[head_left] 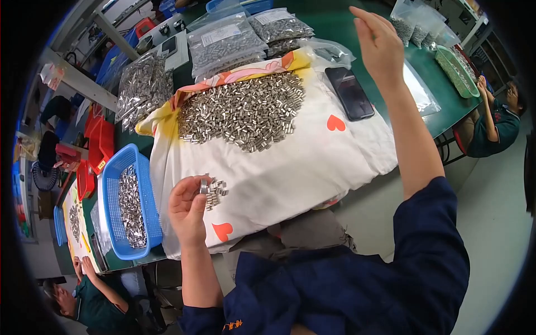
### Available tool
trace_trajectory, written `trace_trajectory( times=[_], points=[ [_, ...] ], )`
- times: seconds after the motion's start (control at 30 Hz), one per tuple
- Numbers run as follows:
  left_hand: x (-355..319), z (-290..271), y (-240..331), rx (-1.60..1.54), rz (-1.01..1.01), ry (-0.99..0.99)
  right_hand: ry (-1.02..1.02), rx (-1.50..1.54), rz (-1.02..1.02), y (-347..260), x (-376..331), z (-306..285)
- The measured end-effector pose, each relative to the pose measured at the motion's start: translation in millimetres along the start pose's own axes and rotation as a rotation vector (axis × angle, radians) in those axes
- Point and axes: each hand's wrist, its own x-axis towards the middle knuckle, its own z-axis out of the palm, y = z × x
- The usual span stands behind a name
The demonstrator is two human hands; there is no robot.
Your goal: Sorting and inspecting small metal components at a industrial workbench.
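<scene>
My left hand (188, 212) is over the front left of a white cloth (301, 173) with red hearts. Its thumb and fingers are curled round a small shiny metal sleeve (204, 186). Beside those fingertips lies a small group of loose metal sleeves (216, 193). A large heap of the same short silvery pieces (245, 111) covers the cloth's far part. My right hand (382, 50) is raised at the far right, above the green table beyond a black phone (349, 94). Its fingers are stretched out, and nothing shows in them.
At the left stands a blue plastic basket (113, 223) with metal pieces in it. Clear bags of parts (223, 42) lie at the back, another bag (144, 89) at the back left. A green basket (456, 72) is at far right. Two people (494, 125) sit nearby, one on each side.
</scene>
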Motion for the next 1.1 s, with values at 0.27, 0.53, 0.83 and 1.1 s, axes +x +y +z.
trace_trajectory(
  times=[0.27,0.53,0.83,1.1],
  points=[
    [1,-4,-6,-0.315,-0.298,0.145,-0.473,0.675,0.094,-114,-87,-3],
    [6,0,-11,-0.671,-0.478,0.071,-0.466,1.002,-0.060,-217,-109,30],
    [42,-47,-1,-0.522,-0.575,-0.155,-1.162,1.398,0.463,-224,-76,72],
    [55,-54,-37,0.176,-0.484,-0.185,-0.888,0.371,0.047,-202,-88,113]
  ],
)
